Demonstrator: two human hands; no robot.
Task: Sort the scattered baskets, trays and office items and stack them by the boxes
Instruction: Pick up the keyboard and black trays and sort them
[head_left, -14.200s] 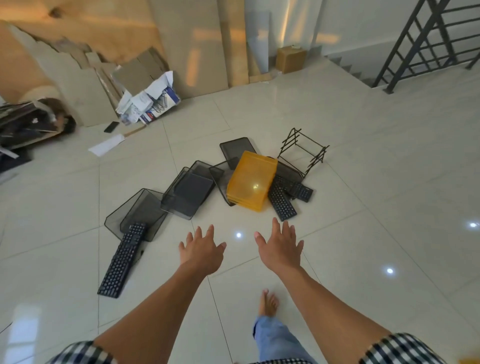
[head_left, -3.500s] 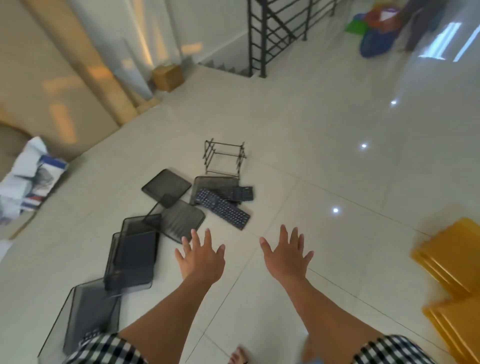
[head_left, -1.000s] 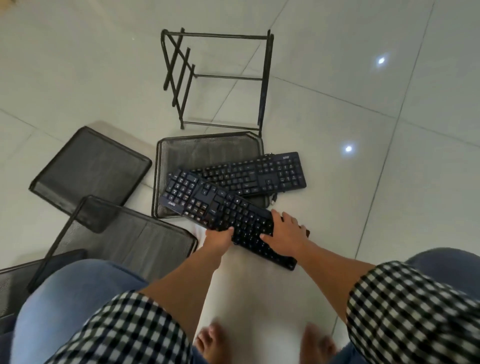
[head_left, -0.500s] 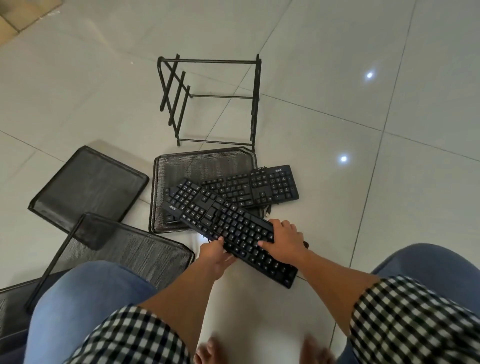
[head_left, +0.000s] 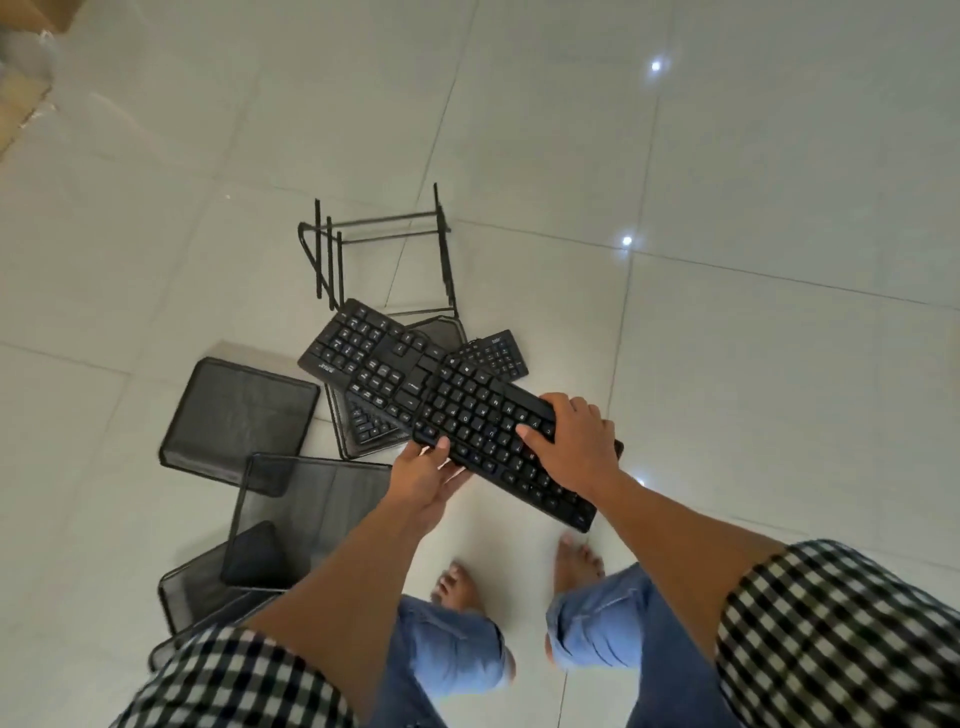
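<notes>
Two grips hold long black plastic keyboard above floor pile: left grip pinches near edge, right grip wraps far edge. Keep board level, raise clear of second black keyboard on black mesh tray; any trailing cable may snag.

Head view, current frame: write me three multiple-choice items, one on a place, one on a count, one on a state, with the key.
1. Where does the second keyboard lie?
A) across a mesh tray
B) on a chair
C) on a desk
2. How many keyboards show?
A) one
B) two
C) four
3. The held keyboard is gripped by:
A) one hand only
B) neither hand
C) both hands

Key: 1 A, its ends stick out past the tray's rim. 2 B, one is held and one lies on the tray. 3 C, the left hand and the right hand both grip it.
</notes>
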